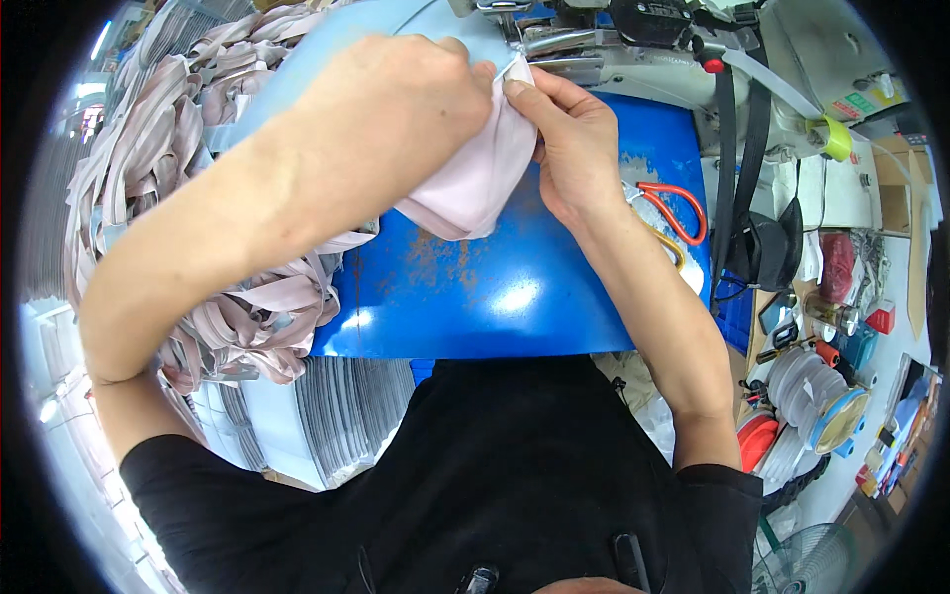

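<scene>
At the front of a sewing machine (pixel 663 74), both my hands are on a piece of pale pink fabric (pixel 475 188) that hangs down in a fold over the blue work surface (pixel 435 317). My right hand (pixel 576 124) pinches the pink edge between thumb and fingers, close by the metal parts of the machine head (pixel 510 25). Curled closed beside it, my left hand (pixel 421 94) grips the fabric at the seam. Light blue fabric (pixel 317 49) spreads out behind the left hand and forearm. The left fingertips are largely hidden.
Scissors with red-orange handles (pixel 688 210) lie right of my right wrist. A heap of pink and grey fabric strips (pixel 148 168) fills the left side. Stacked grey sheets (pixel 346 416) stand below the surface. Black straps (pixel 727 148) hang by the machine; spools (pixel 802 386) crowd the right.
</scene>
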